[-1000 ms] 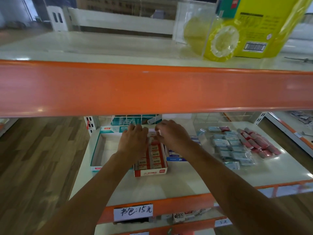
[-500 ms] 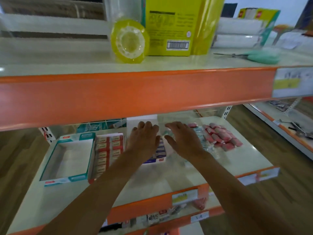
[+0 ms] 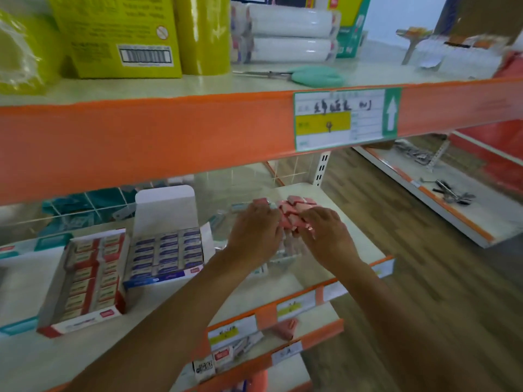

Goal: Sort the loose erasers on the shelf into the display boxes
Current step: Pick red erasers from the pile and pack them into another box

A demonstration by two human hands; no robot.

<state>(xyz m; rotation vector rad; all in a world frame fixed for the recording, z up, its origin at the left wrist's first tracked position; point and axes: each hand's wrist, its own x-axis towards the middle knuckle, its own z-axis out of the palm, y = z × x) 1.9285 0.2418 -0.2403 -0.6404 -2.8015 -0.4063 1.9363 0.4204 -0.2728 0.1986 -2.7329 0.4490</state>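
Loose pink erasers lie in a heap at the right of the lower shelf. My left hand reaches over the heap's left side, fingertips curled onto a pink eraser. My right hand curls round pink erasers on the heap's right side. Clear-wrapped pale erasers lie under and in front of my hands, mostly hidden. To the left stand a blue display box and a red display box, both filled in rows. A teal box sits at the far left, its inside white.
The orange beam of the upper shelf hangs low over the work area. Yellow packs, white rolls and green scissors are on top. A second shelf unit stands to the right across wooden floor.
My view and both hands have shifted right, from the red and blue boxes to the heap of pink erasers. Both hands now curl onto that heap.
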